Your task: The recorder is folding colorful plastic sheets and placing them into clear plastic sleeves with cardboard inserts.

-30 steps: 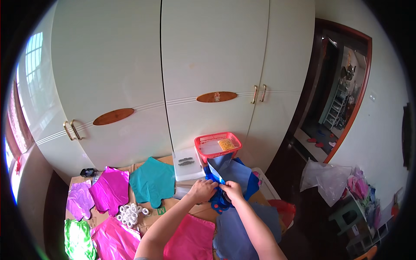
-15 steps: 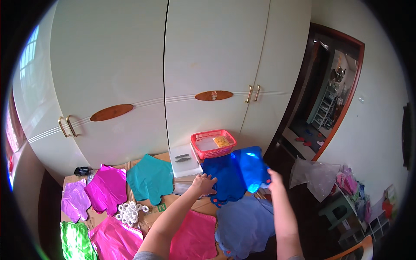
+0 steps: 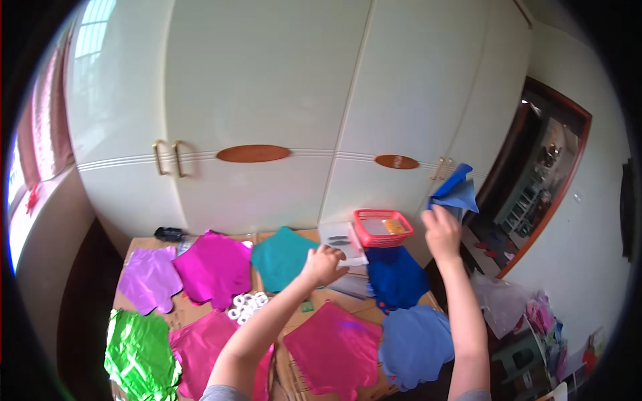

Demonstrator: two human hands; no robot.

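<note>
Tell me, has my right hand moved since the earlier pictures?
Yes, upward: your right hand, holding a blue sheet, now appears closer beneath the right-hand cabinet handles than half a second ago.

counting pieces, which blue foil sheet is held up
The folded blue foil sheet in the right hand; the dark blue foil and pale blue foil lie below.

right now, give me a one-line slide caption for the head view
Right hand holds up a blue sheet; left hand, open, hovers near a teal sheet among other coloured sheets.
</note>
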